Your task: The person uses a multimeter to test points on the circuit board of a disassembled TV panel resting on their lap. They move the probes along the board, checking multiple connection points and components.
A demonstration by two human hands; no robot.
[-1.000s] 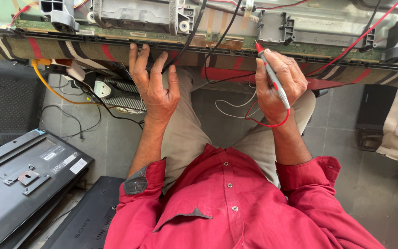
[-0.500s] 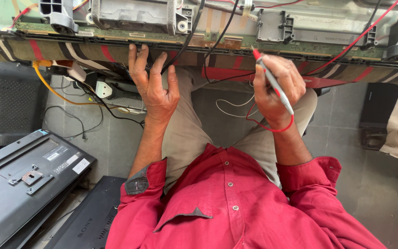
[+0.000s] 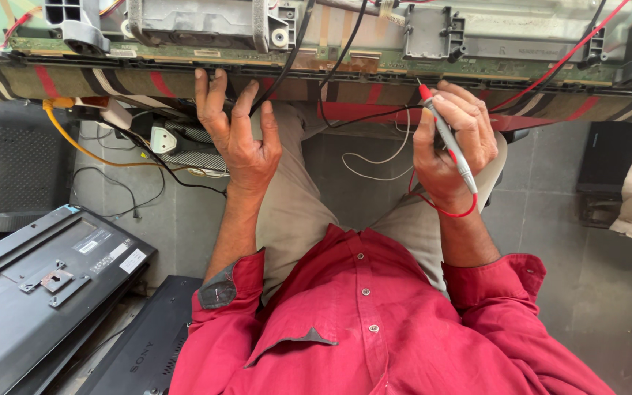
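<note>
Lying across the striped bench (image 3: 53, 82), an opened television chassis (image 3: 345, 44); resting flat-fingered against its lower edge, left hand (image 3: 239, 135), holding nothing; pinching a red-tipped probe (image 3: 448, 139), right hand (image 3: 451, 150), tip touching the chassis edge.

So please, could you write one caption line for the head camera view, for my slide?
Seated person in red shirt holds a red-tipped probe in right hand, left hand resting on an opened panel's edge.
</note>
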